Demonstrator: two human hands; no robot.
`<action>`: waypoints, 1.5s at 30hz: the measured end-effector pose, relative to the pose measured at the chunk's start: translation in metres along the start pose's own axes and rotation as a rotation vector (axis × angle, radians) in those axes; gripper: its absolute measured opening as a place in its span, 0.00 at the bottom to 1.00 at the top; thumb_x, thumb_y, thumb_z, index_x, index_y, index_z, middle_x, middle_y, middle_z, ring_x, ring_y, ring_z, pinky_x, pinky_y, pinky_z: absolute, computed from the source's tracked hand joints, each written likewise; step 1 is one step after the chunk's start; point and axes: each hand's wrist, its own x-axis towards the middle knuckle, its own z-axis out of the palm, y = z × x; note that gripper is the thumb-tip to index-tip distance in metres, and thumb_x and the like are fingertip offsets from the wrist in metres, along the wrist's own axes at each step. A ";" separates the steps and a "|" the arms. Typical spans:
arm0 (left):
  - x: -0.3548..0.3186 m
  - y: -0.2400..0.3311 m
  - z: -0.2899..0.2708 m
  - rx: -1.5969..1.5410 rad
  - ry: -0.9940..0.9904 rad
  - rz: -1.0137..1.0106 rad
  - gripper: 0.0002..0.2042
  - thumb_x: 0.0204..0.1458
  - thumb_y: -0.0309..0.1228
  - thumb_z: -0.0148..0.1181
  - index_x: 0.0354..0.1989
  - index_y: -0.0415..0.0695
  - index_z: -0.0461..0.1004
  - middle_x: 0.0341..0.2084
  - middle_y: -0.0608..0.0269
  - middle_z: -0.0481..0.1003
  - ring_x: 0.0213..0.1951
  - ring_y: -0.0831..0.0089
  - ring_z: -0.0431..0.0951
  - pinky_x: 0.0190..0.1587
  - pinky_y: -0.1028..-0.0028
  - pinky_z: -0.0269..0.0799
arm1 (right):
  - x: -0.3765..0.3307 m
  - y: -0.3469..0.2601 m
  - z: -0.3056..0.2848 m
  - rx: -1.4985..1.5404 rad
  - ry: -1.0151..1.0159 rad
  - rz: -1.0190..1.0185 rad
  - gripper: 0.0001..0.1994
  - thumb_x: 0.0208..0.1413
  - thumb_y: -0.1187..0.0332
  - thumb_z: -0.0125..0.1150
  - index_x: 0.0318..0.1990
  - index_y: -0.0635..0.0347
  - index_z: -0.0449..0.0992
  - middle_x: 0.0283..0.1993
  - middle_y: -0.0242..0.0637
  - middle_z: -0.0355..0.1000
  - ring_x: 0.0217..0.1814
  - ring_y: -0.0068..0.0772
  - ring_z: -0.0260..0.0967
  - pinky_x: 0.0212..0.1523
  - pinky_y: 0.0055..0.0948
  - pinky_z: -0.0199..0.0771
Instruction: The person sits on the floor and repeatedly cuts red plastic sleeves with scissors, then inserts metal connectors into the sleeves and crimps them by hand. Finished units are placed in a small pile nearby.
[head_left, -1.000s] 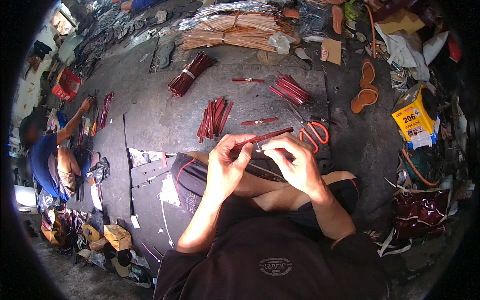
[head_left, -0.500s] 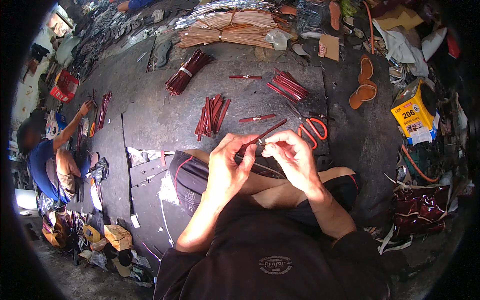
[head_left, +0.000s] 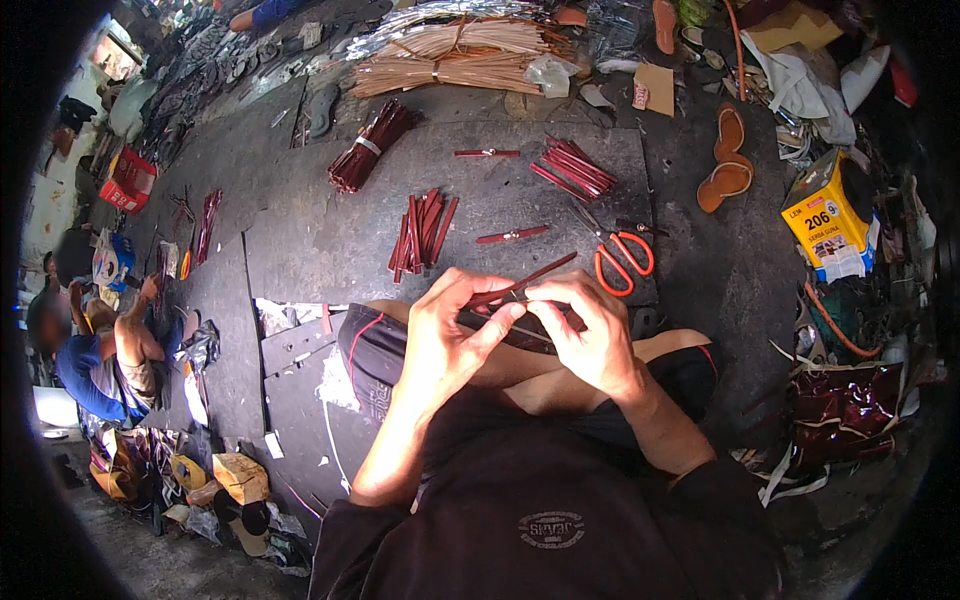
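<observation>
At the far left a seated person in a blue shirt (head_left: pixel 88 365) bends over their own work on the floor, with a red crate (head_left: pixel 127 180) further up. Nearer the middle, a banded bundle of dark red strips (head_left: pixel 370 148) lies on the dark desk (head_left: pixel 300 240), and a loose pile of red strips (head_left: pixel 420 232) lies below and right of it. Pale tan strips (head_left: pixel 450 55) are heaped along the top edge. In the centre, over the lap, the left hand (head_left: pixel 455 335) is closed around a thin dark red strip (head_left: pixel 520 285), thumb and fingers pinching its near end; the strip slants up and to the right from the fingers, its far tip above the desk edge. The right hand (head_left: pixel 590 335) meets the left at the same strip, its fingertips clamped on it just beside the left thumb. Right of the hands, orange-handled scissors (head_left: pixel 620 258) rest on the desk near the strip's tip, with another fan of red strips (head_left: pixel 572 168) above them. Further right lie a pair of brown sandals (head_left: pixel 727 165) and a yellow box (head_left: pixel 830 215).
</observation>
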 end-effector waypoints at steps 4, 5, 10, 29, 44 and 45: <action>-0.007 -0.005 0.014 -0.164 0.114 -0.066 0.13 0.46 0.27 0.71 0.41 0.38 0.79 0.32 0.62 0.77 0.34 0.76 0.76 0.42 0.74 0.71 | -0.014 -0.006 0.014 0.078 0.189 0.230 0.13 0.50 0.79 0.68 0.43 0.61 0.75 0.38 0.40 0.75 0.37 0.34 0.78 0.37 0.29 0.77; -0.010 -0.009 0.016 -0.198 0.140 -0.079 0.13 0.48 0.27 0.71 0.41 0.38 0.79 0.33 0.62 0.78 0.35 0.76 0.75 0.43 0.75 0.71 | -0.014 -0.005 0.016 0.098 0.185 0.247 0.13 0.49 0.79 0.68 0.43 0.62 0.75 0.37 0.39 0.76 0.36 0.31 0.78 0.35 0.28 0.77; -0.015 -0.015 0.019 -0.273 0.138 -0.123 0.13 0.49 0.27 0.70 0.42 0.39 0.78 0.34 0.63 0.80 0.38 0.77 0.76 0.45 0.75 0.72 | -0.011 -0.005 0.013 0.105 0.131 0.212 0.11 0.51 0.80 0.67 0.42 0.64 0.74 0.36 0.38 0.75 0.37 0.26 0.78 0.32 0.22 0.77; -0.002 -0.014 -0.008 -0.105 -0.210 -0.023 0.12 0.45 0.26 0.72 0.37 0.38 0.79 0.33 0.59 0.79 0.36 0.72 0.81 0.43 0.74 0.77 | 0.015 0.002 -0.035 -0.194 -0.306 0.000 0.18 0.48 0.67 0.70 0.49 0.50 0.75 0.52 0.35 0.72 0.61 0.45 0.66 0.70 0.52 0.50; -0.005 -0.020 -0.006 -0.091 -0.140 0.163 0.14 0.46 0.24 0.70 0.43 0.38 0.81 0.36 0.55 0.82 0.38 0.70 0.83 0.42 0.74 0.78 | -0.001 0.003 -0.028 0.168 -0.178 0.154 0.15 0.47 0.72 0.72 0.43 0.62 0.78 0.38 0.40 0.78 0.39 0.36 0.79 0.39 0.31 0.77; -0.005 -0.021 -0.007 -0.092 -0.143 0.170 0.14 0.46 0.23 0.70 0.43 0.38 0.80 0.36 0.55 0.81 0.38 0.70 0.83 0.42 0.74 0.78 | -0.002 0.004 -0.027 0.175 -0.170 0.131 0.15 0.47 0.72 0.72 0.44 0.62 0.78 0.38 0.39 0.78 0.38 0.36 0.79 0.39 0.31 0.77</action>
